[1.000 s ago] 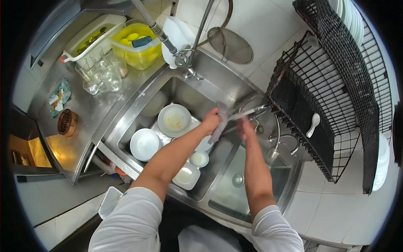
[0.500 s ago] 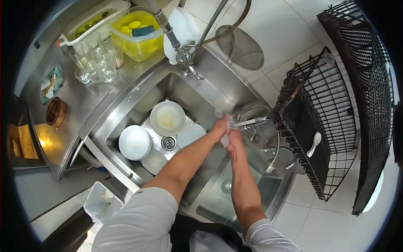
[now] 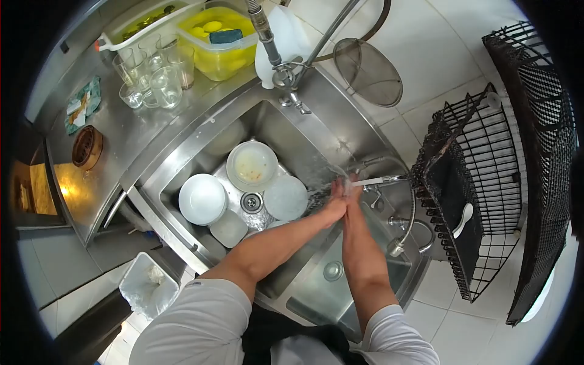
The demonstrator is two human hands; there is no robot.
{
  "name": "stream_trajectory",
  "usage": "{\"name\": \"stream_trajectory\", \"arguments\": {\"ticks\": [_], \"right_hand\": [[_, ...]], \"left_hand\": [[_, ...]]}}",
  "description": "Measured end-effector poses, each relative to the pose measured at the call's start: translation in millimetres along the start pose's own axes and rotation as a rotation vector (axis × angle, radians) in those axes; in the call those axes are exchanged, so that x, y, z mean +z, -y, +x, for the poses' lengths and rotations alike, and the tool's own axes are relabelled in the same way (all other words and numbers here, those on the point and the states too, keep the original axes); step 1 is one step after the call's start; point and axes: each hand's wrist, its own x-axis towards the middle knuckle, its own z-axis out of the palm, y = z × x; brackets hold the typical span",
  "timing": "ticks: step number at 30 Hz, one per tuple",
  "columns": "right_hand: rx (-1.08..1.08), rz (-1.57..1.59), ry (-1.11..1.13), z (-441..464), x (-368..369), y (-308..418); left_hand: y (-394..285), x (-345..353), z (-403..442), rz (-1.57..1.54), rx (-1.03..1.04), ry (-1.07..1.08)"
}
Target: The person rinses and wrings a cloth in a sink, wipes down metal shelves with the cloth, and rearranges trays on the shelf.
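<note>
Under the stream from the sink's tap (image 3: 382, 180), my left hand (image 3: 336, 199) and my right hand (image 3: 353, 190) are held close together over the divider between the two basins. Their fingers point up toward the back of the sink, stretched out, and water splashes off them to the left. I see no object in either hand; the palms are partly hidden by spray. In the left basin, near my left hand, lie a pale plate (image 3: 286, 198), a white bowl with food bits (image 3: 252, 166), a clean-looking white bowl (image 3: 202, 199) and a smaller dish (image 3: 229, 228).
The right basin (image 3: 333, 271) holds a drain. Several glasses (image 3: 165, 88) and a yellow tub (image 3: 220, 58) stand on the left counter. A strainer (image 3: 368, 72) hangs behind the sink. A black wire rack (image 3: 480, 164) with a white spoon (image 3: 463, 220) is at right.
My hands have parted slightly and their fingers have straightened under the water. Spray now spreads left into the basin. The whitish patch between the hands no longer shows. The view has shifted slightly.
</note>
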Motion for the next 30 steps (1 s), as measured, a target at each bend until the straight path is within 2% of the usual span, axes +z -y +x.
{"name": "stream_trajectory", "arguments": {"ticks": [2,3,5,7,8,10,12,13,15,16,18,19,21,22,24,25,27,29,30], "right_hand": [[-0.133,-0.209,-0.004,-6,2,4],[-0.271,-0.645,0.051,-7,-6,2],[-0.189,-0.718,0.182,-20,-16,4],[0.232,0.018,0.308,-82,2,81],[0.212,-0.076,0.376,-93,1,96],[0.150,-0.156,0.447,-104,3,106],[0.053,-0.041,0.407,-109,19,90],[-0.003,0.067,0.357,-107,25,77],[0.020,-0.251,0.158,-86,14,48],[0.018,-0.403,0.073,-70,16,43],[0.096,-0.386,0.115,-59,16,42],[0.122,-0.377,0.135,-47,17,46],[0.325,-0.060,0.171,-5,8,24],[0.427,0.099,0.184,7,6,14],[0.403,0.197,0.241,-6,14,38],[0.312,0.138,0.238,-1,15,40],[0.061,-0.091,0.179,21,7,18],[0.011,-0.161,0.286,12,-1,30],[0.119,-0.059,0.449,-25,3,80]], "left_hand": [[-13,-9,5,-0.095,-0.039,0.106],[-20,-15,10,-0.143,-0.059,0.158],[-3,-14,38,-0.084,-0.001,0.093],[21,-14,67,-0.066,0.050,0.108],[32,-18,78,-0.078,0.072,0.154],[19,-39,78,-0.252,-0.123,0.254],[-34,-73,49,-0.587,-0.568,0.342],[-23,-68,55,-0.664,-0.526,0.301],[7,-51,67,-0.807,-0.446,0.221],[3,-48,66,-0.698,-0.357,0.162],[4,-37,35,-0.478,-0.220,0.047],[-4,-40,29,-0.395,-0.194,0.114],[-30,-50,5,-0.223,-0.157,0.250],[-25,-47,2,-0.437,-0.119,0.241],[22,-34,28,-0.219,0.067,0.026],[35,-30,40,-0.109,0.164,-0.081],[2,-48,37,-0.171,0.026,-0.074],[-23,-64,38,-0.206,-0.043,-0.021],[-30,-70,42,-0.212,-0.039,0.022]]}}
